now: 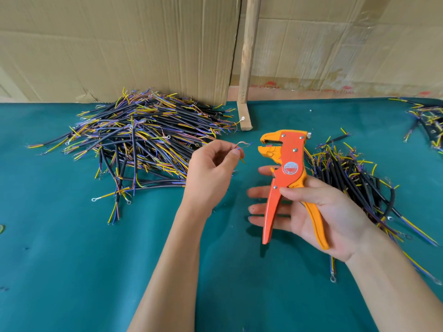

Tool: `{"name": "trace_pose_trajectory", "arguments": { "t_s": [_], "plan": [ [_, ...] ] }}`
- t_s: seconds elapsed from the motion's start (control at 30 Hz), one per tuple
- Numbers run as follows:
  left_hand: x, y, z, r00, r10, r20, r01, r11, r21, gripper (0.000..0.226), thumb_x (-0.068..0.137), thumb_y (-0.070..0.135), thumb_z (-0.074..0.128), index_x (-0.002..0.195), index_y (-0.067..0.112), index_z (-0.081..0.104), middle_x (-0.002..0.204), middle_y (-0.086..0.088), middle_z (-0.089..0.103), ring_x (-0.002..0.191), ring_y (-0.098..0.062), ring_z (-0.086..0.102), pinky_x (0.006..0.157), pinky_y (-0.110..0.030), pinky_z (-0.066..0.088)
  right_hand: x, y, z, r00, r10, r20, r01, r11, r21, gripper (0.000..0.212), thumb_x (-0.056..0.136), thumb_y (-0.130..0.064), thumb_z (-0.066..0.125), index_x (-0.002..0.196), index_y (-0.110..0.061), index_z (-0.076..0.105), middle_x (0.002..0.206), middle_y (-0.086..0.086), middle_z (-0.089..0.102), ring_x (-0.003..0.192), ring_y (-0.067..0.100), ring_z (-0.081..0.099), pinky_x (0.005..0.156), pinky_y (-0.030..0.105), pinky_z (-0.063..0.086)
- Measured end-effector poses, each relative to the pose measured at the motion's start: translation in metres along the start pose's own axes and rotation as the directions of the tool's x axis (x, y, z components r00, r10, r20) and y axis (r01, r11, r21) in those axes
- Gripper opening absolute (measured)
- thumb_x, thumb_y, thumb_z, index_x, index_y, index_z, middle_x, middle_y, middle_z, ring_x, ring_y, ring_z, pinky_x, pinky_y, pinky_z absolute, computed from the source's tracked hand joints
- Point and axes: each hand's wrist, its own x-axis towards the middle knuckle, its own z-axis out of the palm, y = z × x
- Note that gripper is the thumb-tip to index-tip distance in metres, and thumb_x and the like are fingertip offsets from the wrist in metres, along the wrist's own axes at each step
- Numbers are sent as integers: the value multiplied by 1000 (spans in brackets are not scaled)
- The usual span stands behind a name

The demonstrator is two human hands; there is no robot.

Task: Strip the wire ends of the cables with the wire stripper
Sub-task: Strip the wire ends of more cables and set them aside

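Note:
My left hand pinches a short cable, whose thin wire ends stick out past my fingertips, one bare and coppery, one blue. They point toward the jaws of the orange and yellow wire stripper, a small gap away. My right hand holds the stripper upright, thumb across its handles, fingers stretched out behind them. The jaws stand apart with nothing between them.
A large heap of black cables with yellow and blue wire ends lies to the left on the green table cover. A second heap lies behind my right hand, a third at far right. Cardboard and a wooden post stand behind.

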Motion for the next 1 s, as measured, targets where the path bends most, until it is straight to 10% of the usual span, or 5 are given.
{"name": "trace_pose_trajectory", "arguments": {
  "t_s": [1.0],
  "plan": [
    [-3, 5, -6, 979, 60, 195, -56, 998, -25, 14, 98, -3, 53, 97, 11, 53, 67, -5, 64, 47, -2, 44, 47, -11, 30, -1, 5, 1, 998, 24, 54, -21, 998, -61, 49, 82, -3, 69, 130, -2, 62, 98, 27, 65, 77, 40, 64, 73, 50, 57]
  ]
}}
